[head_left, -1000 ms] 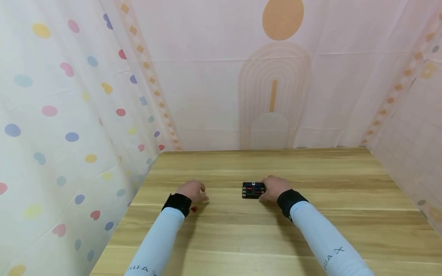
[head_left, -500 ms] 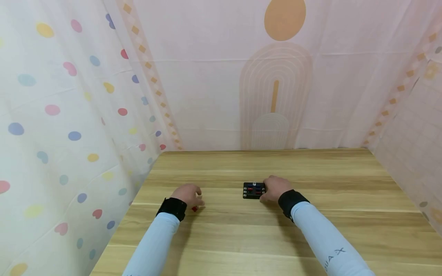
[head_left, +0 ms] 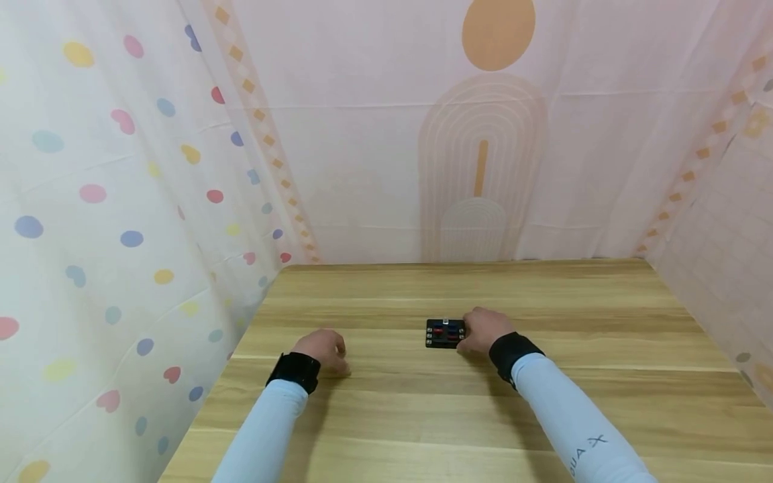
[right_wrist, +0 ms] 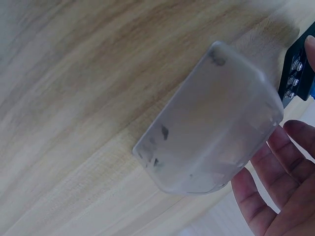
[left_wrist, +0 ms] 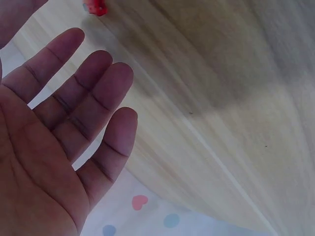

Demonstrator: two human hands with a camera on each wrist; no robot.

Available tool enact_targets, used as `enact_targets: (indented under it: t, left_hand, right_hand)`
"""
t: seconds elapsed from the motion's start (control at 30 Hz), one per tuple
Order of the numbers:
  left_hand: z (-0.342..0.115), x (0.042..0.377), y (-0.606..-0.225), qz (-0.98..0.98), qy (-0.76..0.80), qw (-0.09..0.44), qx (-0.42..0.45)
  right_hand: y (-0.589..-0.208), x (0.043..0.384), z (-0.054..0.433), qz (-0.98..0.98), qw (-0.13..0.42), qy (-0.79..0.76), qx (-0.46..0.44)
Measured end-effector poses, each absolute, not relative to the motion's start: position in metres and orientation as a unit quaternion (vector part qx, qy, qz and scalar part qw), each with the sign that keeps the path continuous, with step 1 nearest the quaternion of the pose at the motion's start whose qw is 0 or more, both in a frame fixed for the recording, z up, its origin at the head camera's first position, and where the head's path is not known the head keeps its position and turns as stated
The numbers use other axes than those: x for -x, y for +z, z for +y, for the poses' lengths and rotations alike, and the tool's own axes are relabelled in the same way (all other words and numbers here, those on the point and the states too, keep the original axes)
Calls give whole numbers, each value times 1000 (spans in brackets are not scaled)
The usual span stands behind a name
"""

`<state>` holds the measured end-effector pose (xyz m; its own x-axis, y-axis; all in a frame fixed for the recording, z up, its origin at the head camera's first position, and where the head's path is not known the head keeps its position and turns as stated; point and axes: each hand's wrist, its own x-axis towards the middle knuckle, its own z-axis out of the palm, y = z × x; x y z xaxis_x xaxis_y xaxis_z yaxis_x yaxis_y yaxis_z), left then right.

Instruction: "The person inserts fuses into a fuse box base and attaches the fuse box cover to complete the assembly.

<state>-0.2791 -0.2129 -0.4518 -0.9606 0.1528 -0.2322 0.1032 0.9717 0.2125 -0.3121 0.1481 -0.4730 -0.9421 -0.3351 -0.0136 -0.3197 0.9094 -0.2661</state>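
Observation:
A black fuse block (head_left: 445,341) with screw terminals and red and blue fuses sits mid-table. My right hand (head_left: 486,329) holds its right end, thumb on the near side and fingers on the far side. In the right wrist view a clear plastic cover (right_wrist: 206,128) appears below the wrist, its edge right at my lower fingertips. My left hand (head_left: 321,347) is off to the left with relaxed, spread fingers and nothing in them. Past its fingertips, in the left wrist view, lies a small red piece (left_wrist: 95,7) like a blade fuse, cut by the frame's top; the hand hides it from the head view.
The wooden table (head_left: 386,416) reaches back to a pale curtain (head_left: 362,168) with an arch print. A dotted curtain (head_left: 151,221) hangs along the left side, and another stands at the right.
My left hand has drawn back left and toward me, covering the red piece that showed beside it earlier. My right hand stays at the fuse block, which has barely moved.

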Motion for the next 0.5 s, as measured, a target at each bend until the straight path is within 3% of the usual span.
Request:
enact_targets:
  t: [0.5]
  left_hand:
    - [-210,278,-459,983,105,129,-77]
  right_hand:
    - [-467,308,145,977,42,-131,164]
